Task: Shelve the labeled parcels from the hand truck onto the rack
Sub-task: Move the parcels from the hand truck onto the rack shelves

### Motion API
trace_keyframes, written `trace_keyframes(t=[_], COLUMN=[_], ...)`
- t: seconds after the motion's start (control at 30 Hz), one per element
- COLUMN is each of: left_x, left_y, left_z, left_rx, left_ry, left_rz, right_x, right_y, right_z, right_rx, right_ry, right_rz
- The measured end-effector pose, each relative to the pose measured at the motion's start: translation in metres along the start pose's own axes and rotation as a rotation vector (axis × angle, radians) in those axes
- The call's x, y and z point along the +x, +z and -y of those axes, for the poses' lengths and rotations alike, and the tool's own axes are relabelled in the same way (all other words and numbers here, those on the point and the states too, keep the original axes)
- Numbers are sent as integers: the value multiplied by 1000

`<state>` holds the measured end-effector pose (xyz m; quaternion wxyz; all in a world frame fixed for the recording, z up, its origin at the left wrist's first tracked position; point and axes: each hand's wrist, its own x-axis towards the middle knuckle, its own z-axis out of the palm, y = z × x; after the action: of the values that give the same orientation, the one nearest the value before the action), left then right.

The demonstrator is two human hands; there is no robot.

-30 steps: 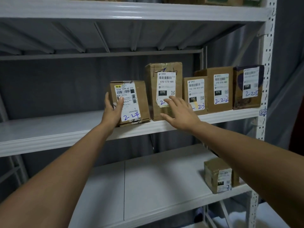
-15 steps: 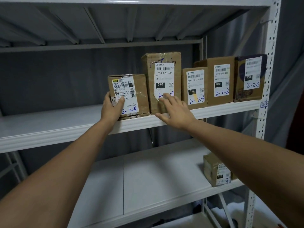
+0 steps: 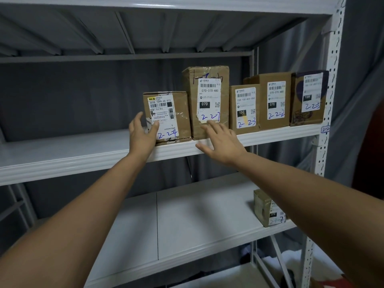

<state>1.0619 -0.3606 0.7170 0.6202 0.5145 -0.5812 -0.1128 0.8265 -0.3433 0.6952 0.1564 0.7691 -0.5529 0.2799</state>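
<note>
1. Head view: faced a grey metal rack (image 3: 328, 113) with three shelf levels in sight, against a dark grey curtain (image 3: 357, 84).
2. Found five labelled cardboard parcels standing upright in a row on the middle shelf (image 3: 62, 161), toward its right end.
3. From left to right: parcel 2-24 (image 3: 178, 113), short and squarish; parcel 2-27 (image 3: 207, 94), tallest of the row, crumpled at the top; parcel 2-23 (image 3: 243, 109); parcel 2-22 (image 3: 274, 100); parcel 2-25 (image 3: 309, 96), with a dark printed front, nearest the right upright.
4. Stood side by side, neighbours touching or just beside each other, fronts near the shelf's front edge.
5. Left hand (image 3: 142, 136) reached up to parcel 2-24: fingers fairly straight along its left side, thumb laid across the lower left of its white label. Touched rather than gripped; no curl around the box to be seen.
6. Right hand (image 3: 223, 142) spread open, palm forward, fingers straight and apart, fingertips (image 3: 209, 123) at the lower front of parcel 2-27, near the peeling corner of its label. Held nothing. Contact with the box likely but not certain from this angle.
7. Lower shelf (image 3: 197, 217): one more small parcel (image 3: 262, 207) at the right end, partly hidden behind the right forearm, label only partly readable.
8. Underside of the top shelf (image 3: 145, 26) showed ribbed braces.
9. Something white and something red on the floor at bottom right, too unclear to name.
</note>
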Motion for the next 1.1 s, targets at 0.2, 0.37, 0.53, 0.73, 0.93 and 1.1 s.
trace_keyframes(t=[0.2, 0.37, 0.53, 0.73, 0.93, 1.1], left_x=[-39, -76, -116, -184, -292, -405], left_y=[0, 18, 50, 134, 259, 353], left_z=[-14, -19, -18, -35, -78, -115], left_rx=[-3, 28, 152, 182, 120, 83], left_ry=[102, 139, 151, 148, 127, 95], left_rz=[9, 184, 377, 627, 858, 1091], right_x=[-34, -66, -108, -191, -312, -425], right_y=[1, 5, 10, 0, -41, -78], right_z=[9, 1, -26, -103, -213, -298], right_rx=[2, -18, -100, -149, -174, -231], right_ry=[29, 70, 103, 257, 446, 621], right_rz=[42, 103, 180, 276, 362, 434])
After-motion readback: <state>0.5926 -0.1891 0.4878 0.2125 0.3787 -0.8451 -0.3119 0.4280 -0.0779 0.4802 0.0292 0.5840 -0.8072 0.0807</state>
